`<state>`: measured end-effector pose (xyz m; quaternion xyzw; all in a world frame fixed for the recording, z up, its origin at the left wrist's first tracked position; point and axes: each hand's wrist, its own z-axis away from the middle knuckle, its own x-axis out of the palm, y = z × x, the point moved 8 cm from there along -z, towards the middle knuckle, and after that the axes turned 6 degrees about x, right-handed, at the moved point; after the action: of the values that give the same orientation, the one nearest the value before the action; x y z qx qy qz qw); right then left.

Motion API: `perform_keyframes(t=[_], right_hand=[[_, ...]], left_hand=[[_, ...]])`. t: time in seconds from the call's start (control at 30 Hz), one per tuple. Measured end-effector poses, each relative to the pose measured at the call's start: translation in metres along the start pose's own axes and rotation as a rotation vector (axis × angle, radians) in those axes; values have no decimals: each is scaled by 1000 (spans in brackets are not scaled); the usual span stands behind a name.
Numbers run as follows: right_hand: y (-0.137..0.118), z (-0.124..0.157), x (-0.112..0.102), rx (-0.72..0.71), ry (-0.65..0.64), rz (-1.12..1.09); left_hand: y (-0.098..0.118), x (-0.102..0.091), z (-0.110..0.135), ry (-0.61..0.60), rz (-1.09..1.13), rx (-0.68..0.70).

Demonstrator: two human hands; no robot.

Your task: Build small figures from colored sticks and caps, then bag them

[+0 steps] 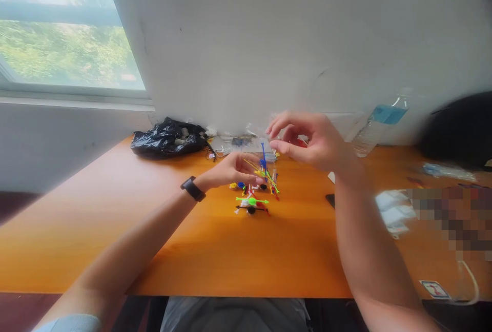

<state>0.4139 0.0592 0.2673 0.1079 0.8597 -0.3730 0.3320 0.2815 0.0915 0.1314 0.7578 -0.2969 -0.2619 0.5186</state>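
Note:
My left hand (237,169), with a dark watch (192,189) on its wrist, is closed on a bunch of thin yellow and blue plastic sticks (263,168). The sticks point in different directions, and one blue stick stands almost upright. Above and to the right, my right hand (303,135) hangs in the air, its thumb and curved fingers apart. A small red patch shows by its palm; I cannot tell what it is. Below my left hand, a green, black, white and red plastic stick piece (251,202) lies on the table. More small coloured parts (240,185) lie behind it.
A black plastic bag (169,138) and clear packaging (238,143) lie at the back of the wooden table (215,255). A tilted water bottle (378,122) and a dark rounded object (457,129) are at the right. White packets (395,211) lie nearer, beside a blurred-out patch.

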Motion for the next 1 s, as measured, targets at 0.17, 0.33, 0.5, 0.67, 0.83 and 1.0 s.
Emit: perform_keyframes(t=[0.17, 0.33, 0.5, 0.67, 0.83, 1.0], right_hand=[[4, 4, -1, 64, -79, 16], [8, 2, 0, 97, -61, 49], [5, 0, 3, 49, -32, 55], [1, -1, -10, 9, 219, 47], [6, -3, -19, -25, 399, 31], [28, -12, 2, 69, 140, 60]], left_hand=[[-7, -3, 2, -71, -72, -66], [-3, -2, 1, -58, -14, -41], [0, 0, -1, -13, 44, -2], [-12, -27, -1, 238, 112, 11], [-22, -57, 1, 467, 364, 81], [-20, -72, 7, 576, 499, 171]])
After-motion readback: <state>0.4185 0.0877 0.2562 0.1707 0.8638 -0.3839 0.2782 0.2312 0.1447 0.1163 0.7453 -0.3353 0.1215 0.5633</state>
